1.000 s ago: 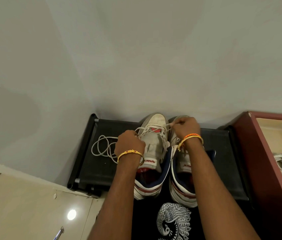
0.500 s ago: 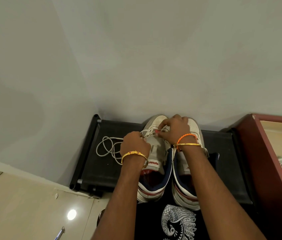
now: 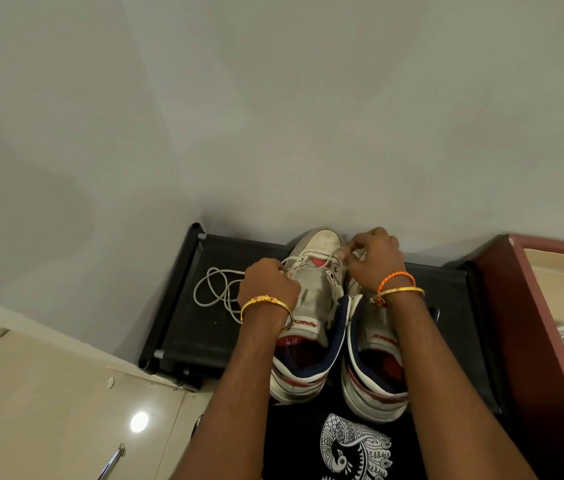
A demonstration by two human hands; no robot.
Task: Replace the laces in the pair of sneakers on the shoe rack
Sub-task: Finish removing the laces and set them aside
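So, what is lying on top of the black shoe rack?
On the rack stand two sneakers, left and right, side by side, toes to the wall. A loose white lace lies coiled left of them. The hands, left and right, cover part of the lacing.

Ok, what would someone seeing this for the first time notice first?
Two hands working a lace at the toe end of the left sneaker: the left hand and right hand each pinch the white lace, which trails in loops over the black shoe rack. The right sneaker sits beside it, against the grey wall.
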